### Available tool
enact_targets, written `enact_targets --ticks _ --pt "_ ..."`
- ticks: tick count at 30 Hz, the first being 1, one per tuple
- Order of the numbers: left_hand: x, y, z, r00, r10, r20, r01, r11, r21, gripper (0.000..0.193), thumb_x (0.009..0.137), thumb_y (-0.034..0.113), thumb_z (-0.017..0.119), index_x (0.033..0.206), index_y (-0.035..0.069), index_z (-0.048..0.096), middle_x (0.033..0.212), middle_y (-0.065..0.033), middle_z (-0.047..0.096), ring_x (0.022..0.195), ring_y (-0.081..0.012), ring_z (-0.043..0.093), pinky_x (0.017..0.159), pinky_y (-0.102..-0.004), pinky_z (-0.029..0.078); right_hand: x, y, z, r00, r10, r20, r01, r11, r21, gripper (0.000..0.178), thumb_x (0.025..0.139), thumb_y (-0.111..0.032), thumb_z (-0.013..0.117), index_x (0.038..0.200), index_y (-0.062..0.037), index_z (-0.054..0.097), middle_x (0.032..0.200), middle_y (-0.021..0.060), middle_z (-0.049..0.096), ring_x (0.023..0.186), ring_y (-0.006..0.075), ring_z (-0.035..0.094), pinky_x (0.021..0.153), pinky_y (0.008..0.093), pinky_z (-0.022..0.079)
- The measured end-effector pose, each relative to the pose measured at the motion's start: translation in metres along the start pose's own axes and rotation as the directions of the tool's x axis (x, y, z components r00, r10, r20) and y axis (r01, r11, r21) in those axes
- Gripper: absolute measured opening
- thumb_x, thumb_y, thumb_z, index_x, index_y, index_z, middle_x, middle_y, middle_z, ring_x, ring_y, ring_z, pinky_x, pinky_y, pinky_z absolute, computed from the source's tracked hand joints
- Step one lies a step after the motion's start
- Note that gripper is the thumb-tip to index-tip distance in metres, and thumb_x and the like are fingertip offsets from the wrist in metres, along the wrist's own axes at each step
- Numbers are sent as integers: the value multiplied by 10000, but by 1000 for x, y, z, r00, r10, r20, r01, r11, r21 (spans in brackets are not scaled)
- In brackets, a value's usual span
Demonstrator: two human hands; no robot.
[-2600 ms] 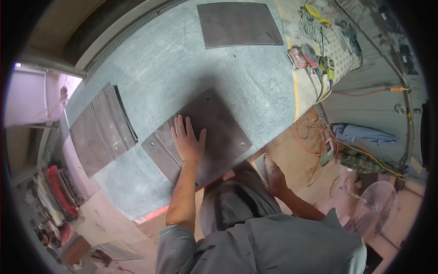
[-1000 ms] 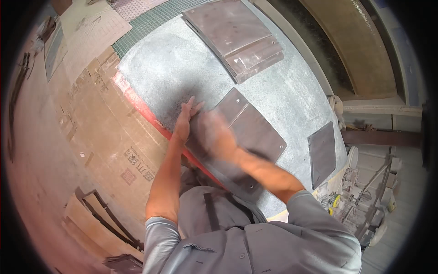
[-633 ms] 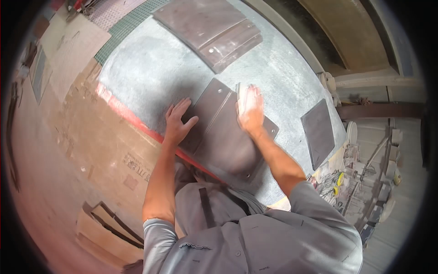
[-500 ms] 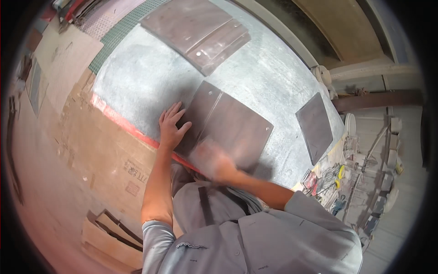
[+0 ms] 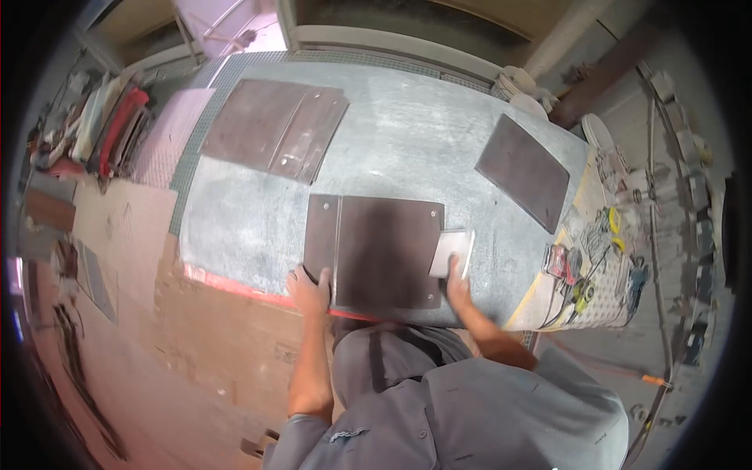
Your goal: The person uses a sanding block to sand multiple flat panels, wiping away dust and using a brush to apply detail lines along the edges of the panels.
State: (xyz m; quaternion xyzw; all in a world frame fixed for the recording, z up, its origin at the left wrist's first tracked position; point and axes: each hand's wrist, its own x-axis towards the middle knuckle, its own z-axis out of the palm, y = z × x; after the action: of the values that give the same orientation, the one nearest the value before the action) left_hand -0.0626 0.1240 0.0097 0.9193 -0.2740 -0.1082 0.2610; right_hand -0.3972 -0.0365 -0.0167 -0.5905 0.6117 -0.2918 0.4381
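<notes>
A dark brown flat panel (image 5: 388,254) lies in front of me on a large grey-white work surface. It has a groove near its left side and small round holes at several corners. At its lower left edge, my left hand (image 5: 311,291) grips the panel, thumb on top and fingers curled at the edge. My right hand (image 5: 457,286) is closed on a white flat pad (image 5: 452,252), which overlaps the panel's right edge. The pad's exact kind cannot be made out.
Another brown grooved panel (image 5: 262,125) lies at the far left, and a smaller plain brown one (image 5: 525,172) at the right. Beyond the right edge, tools and cables (image 5: 583,270) lie on a patterned surface. Brown board (image 5: 227,337) covers the area at the near left.
The panel before me has turned so its edges lie nearly square to me. My right hand has moved off its middle to the right edge; my left hand has shifted to its lower left.
</notes>
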Motion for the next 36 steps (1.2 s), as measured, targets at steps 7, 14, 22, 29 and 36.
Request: enact_targets --ticks 7,14,22,29,36 --pt "-55 -19 -19 950 146 277 -1 886 -464 585 953 307 796 1374 -21 557 1240 -254 647 1170 -402 635 996 -516 504 -11 24 -52 833 552 49 -552 818 163 1049 1000 -829 461 1590 38 482 1519 222 588 1368 318 565 1169 384 425" --pt "-22 50 -173 733 251 632 446 523 -726 511 1063 239 647 1484 -14 507 1129 -121 712 809 -142 667 707 -299 546 -54 -121 -163 826 457 331 -562 715 415 766 1088 -646 462 1425 24 615 1250 181 726 979 288 720 847 379 569" --pt "110 110 -2 878 439 191 -366 873 -322 576 945 487 795 1157 -41 703 1122 -268 647 1118 -420 604 1029 -508 453 67 -42 -113 928 279 248 -348 408 844 575 1147 -521 391 982 -34 647 670 66 599 505 183 534 458 333 396" --pt "103 46 81 840 491 231 -507 862 11 1005 817 564 847 1628 125 448 1656 -329 366 1577 -491 267 1257 -655 206 15 -36 -74 896 -368 -249 176 808 -563 582 933 -189 676 1418 110 556 1357 338 633 1257 510 606 1020 540 509" --pt "77 85 68 884 363 294 -375 927 -15 1097 793 531 869 1667 100 366 1731 -285 281 1624 -501 151 1278 -659 84 -50 -14 -66 832 -397 388 544 444 -712 811 891 -198 632 1603 103 384 1715 272 327 1595 455 302 1297 569 261"
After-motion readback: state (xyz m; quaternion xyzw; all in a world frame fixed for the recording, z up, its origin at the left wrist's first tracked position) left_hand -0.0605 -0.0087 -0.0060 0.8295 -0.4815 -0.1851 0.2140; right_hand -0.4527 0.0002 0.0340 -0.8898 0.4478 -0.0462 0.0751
